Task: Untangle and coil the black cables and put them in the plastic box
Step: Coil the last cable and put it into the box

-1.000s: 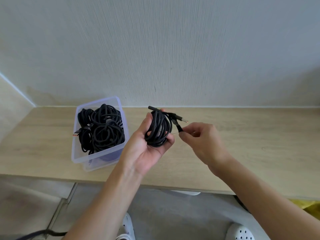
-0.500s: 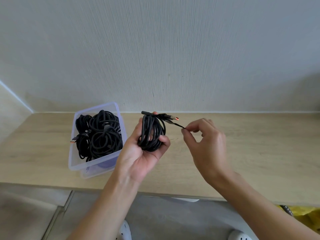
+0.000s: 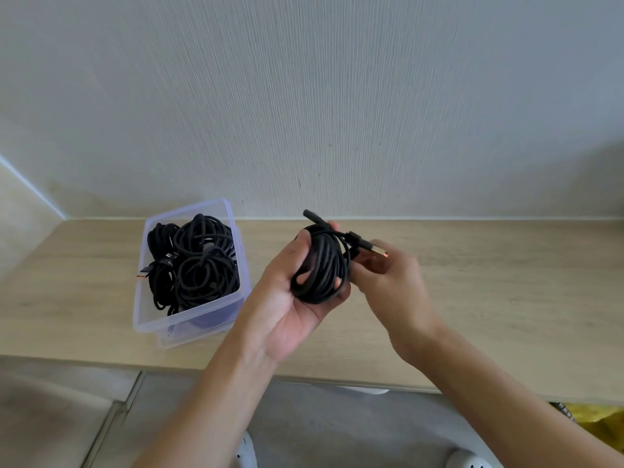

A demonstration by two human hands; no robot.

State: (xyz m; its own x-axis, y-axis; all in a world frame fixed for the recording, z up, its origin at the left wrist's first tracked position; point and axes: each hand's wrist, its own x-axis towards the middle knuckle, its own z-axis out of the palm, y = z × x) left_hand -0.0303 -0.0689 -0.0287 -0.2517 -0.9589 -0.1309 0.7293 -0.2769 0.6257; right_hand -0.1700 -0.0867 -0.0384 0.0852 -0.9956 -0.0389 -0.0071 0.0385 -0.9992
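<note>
Head view: fingers of the left hand [image 3: 287,309] curl round a black coil [image 3: 320,268] above the worktop [image 3: 506,285]; right hand [image 3: 395,288] fingers pinch its plug [image 3: 369,246] end. Box [image 3: 143,298] of cables [image 3: 199,261] sits left of them.

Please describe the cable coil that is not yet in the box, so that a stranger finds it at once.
On the pale wooden counter by the white wall stands a clear plastic box of black cables. Right of it, the left hand holds one black coil above the counter. It alone is outside the box and off the counter.
</note>
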